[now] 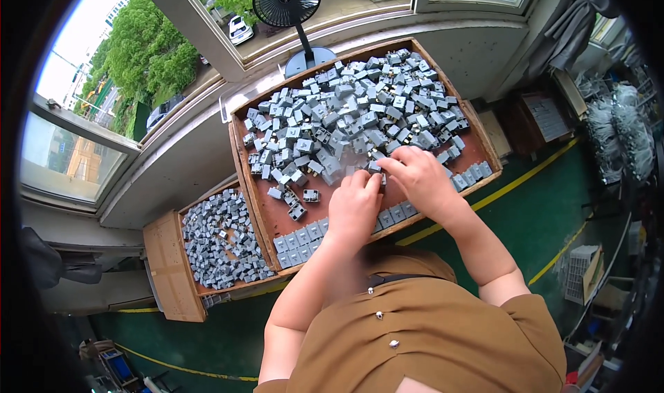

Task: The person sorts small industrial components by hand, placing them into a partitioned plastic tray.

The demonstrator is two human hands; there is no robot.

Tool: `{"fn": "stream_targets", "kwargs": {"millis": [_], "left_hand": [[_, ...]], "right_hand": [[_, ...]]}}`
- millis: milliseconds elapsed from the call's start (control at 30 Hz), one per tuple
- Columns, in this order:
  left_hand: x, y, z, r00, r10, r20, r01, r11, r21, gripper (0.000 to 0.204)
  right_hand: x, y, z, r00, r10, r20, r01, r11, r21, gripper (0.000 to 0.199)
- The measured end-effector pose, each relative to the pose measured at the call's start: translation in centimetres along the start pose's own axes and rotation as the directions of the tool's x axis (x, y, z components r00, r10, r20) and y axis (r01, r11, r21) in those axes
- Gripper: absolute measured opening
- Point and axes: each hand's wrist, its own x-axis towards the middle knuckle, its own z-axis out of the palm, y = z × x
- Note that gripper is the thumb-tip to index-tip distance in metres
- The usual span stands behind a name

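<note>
My left hand [355, 210] is over the near middle of a wooden tray [252, 192], its fingers curled together; what they hold, if anything, is hidden. Beside it on the right, my right hand [418, 180] is closed, with thumb and forefinger at a small grey plastic block [374, 166] with the look of a switch module. Beyond both hands spreads a large loose heap of such grey blocks [304, 144], some showing metal parts. Rows of blocks [301, 244] stand lined up face up along the tray's near edge, partly behind my left wrist.
Left of the tray stands a smaller box of grey parts [225, 241], with a cardboard flap [173, 268] beside it. A black fan [287, 2] stands at the window behind. Bundled clear-looking material [620, 134] hangs at right. Yellow lines [498, 194] cross the green floor.
</note>
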Motion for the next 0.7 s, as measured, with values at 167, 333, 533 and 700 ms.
{"fn": "stream_targets", "kwargs": {"millis": [167,333,533,700], "left_hand": [[0.8,-0.9,1.7,0.995,0.015,0.098,-0.035,0.978,0.206,0.032],[0.4,-0.4,-0.6,0.983,-0.095,0.154,0.089,0.995,0.042,0.03],[0.3,-1.1,-3.0,0.974,-0.061,0.216,0.082,0.992,-0.091,0.024],[1.1,-0.7,-0.6,0.986,-0.083,0.144,0.103,0.986,-0.133,0.013]], "right_hand": [[1.7,0.5,2.0,0.989,-0.09,0.116,0.1,0.992,-0.079,0.024],[0.8,1.7,0.2,0.984,-0.109,0.143,0.115,0.993,-0.033,0.017],[0.1,1.6,-1.1,0.883,-0.146,0.446,0.06,0.978,0.2,0.022],[-0.5,1.7,-1.0,0.931,-0.149,0.333,0.111,0.985,0.129,0.019]]}}
